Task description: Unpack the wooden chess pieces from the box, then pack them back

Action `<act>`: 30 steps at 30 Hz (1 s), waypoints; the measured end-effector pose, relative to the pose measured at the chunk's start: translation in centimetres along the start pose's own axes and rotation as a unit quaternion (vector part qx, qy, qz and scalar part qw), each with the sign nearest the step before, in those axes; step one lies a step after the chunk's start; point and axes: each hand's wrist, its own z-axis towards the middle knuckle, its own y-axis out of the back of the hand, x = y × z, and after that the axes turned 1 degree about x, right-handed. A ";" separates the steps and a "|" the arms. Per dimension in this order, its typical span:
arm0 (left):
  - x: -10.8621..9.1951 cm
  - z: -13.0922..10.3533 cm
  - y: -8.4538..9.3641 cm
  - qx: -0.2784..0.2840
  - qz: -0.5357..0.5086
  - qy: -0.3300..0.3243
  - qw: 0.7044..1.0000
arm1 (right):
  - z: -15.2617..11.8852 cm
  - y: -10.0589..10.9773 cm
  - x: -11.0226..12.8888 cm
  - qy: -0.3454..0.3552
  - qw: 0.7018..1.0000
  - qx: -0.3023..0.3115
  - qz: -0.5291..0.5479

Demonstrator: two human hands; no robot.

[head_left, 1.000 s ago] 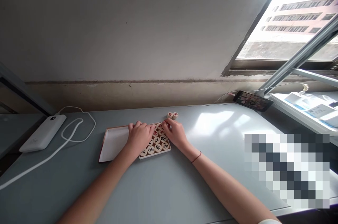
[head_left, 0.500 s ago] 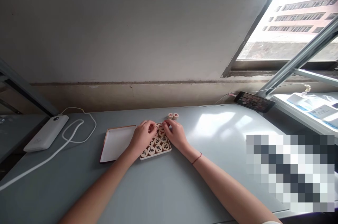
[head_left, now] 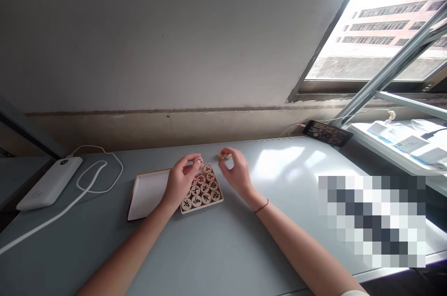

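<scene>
My left hand [head_left: 181,178] pinches a round Chinese chess piece [head_left: 199,160] above the back of a shallow white box [head_left: 202,208]. Rows of wooden pieces with black and red characters, such as the black-marked piece [head_left: 196,201], fill much of the box; my left hand hides its left part. Past the box's back right corner, my right hand [head_left: 239,171] has its thumb and forefinger round another Chinese chess piece [head_left: 222,153], which they partly cover. Left of the box lies its open lid [head_left: 148,193], white inside, partly under my left forearm.
A white power bank [head_left: 52,184] with a looped white cable [head_left: 84,179] lies on the left of the grey table [head_left: 216,249]. A phone [head_left: 328,133] leans at the back right. Behind is a wall; a metal frame and window stand right.
My left hand has risen from the box with a piece in its fingertips. My right hand has left the box's back edge and reached the pieces behind it. The view has shifted slightly.
</scene>
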 end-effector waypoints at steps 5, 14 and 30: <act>0.1 0.3 0.7 -0.018 -0.016 0.045 0.999 | 1.0 1.3 -5.0 -0.197 0.978 -0.023 -0.070; 0.8 0.0 0.3 0.024 0.007 0.034 0.999 | 0.3 0.5 -0.5 -0.112 0.992 0.018 -0.059; 1.2 0.5 3.7 0.034 0.334 -0.101 0.936 | 0.0 0.9 0.1 -0.054 0.954 0.292 -0.050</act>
